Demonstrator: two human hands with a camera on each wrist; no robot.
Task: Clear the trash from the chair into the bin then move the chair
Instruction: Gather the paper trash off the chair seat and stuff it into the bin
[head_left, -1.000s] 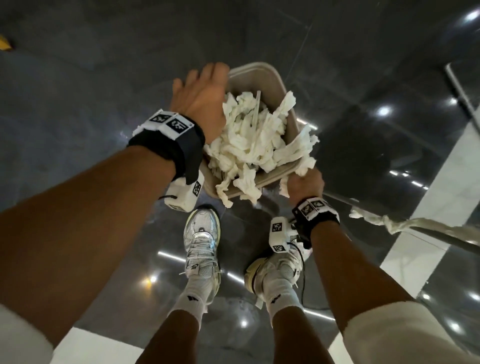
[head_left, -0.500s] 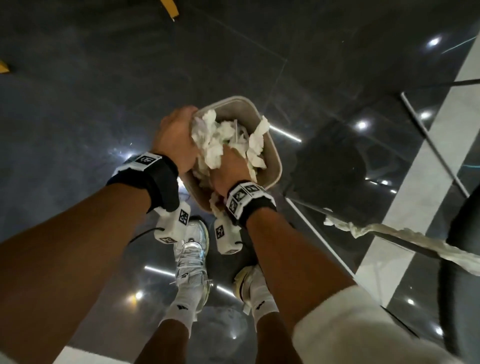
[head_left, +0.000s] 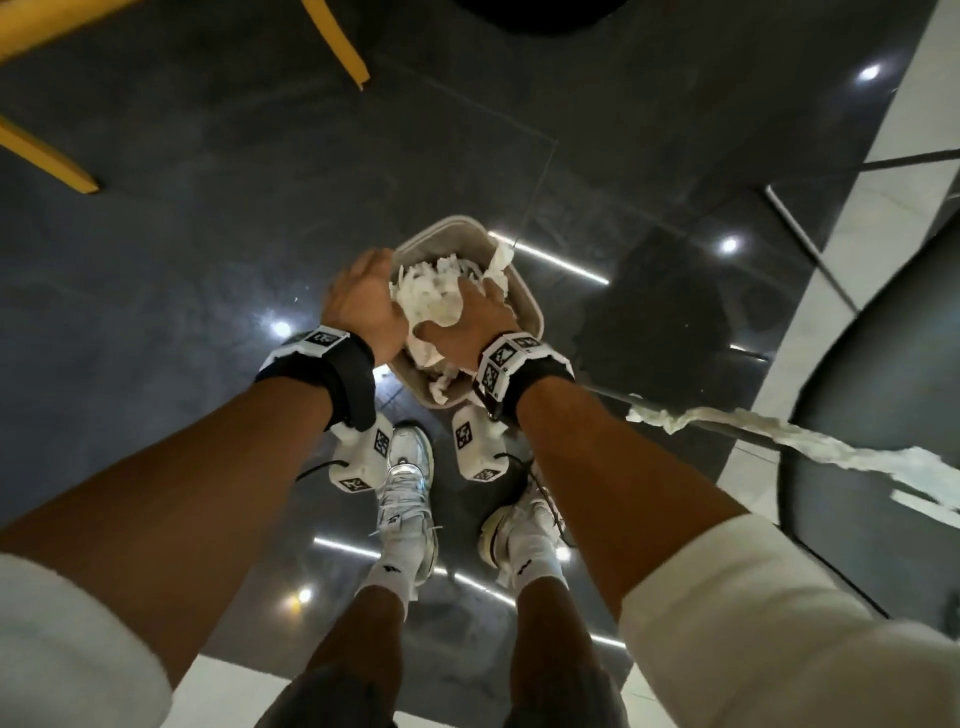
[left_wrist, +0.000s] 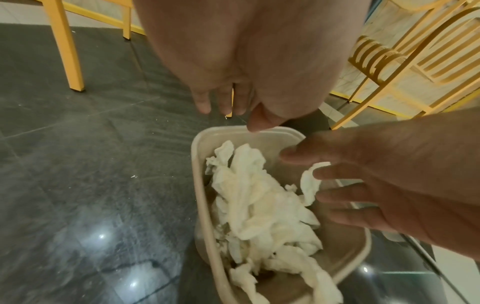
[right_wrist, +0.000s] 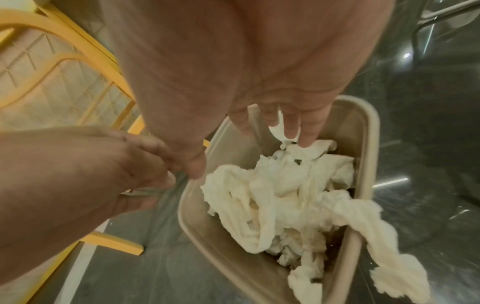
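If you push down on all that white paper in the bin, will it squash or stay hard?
Probably squash: the white paper lies crumpled in loose, soft folds under the right hand. It looks floppy too, since one strip droops limply over the bin rim. It likely springs back up a little, being piled high with gaps between the pieces.

Your head camera looks steeply down past both forearms at the bin on the floor. Each wrist camera peers close along its palm into that bin, the view all three share.
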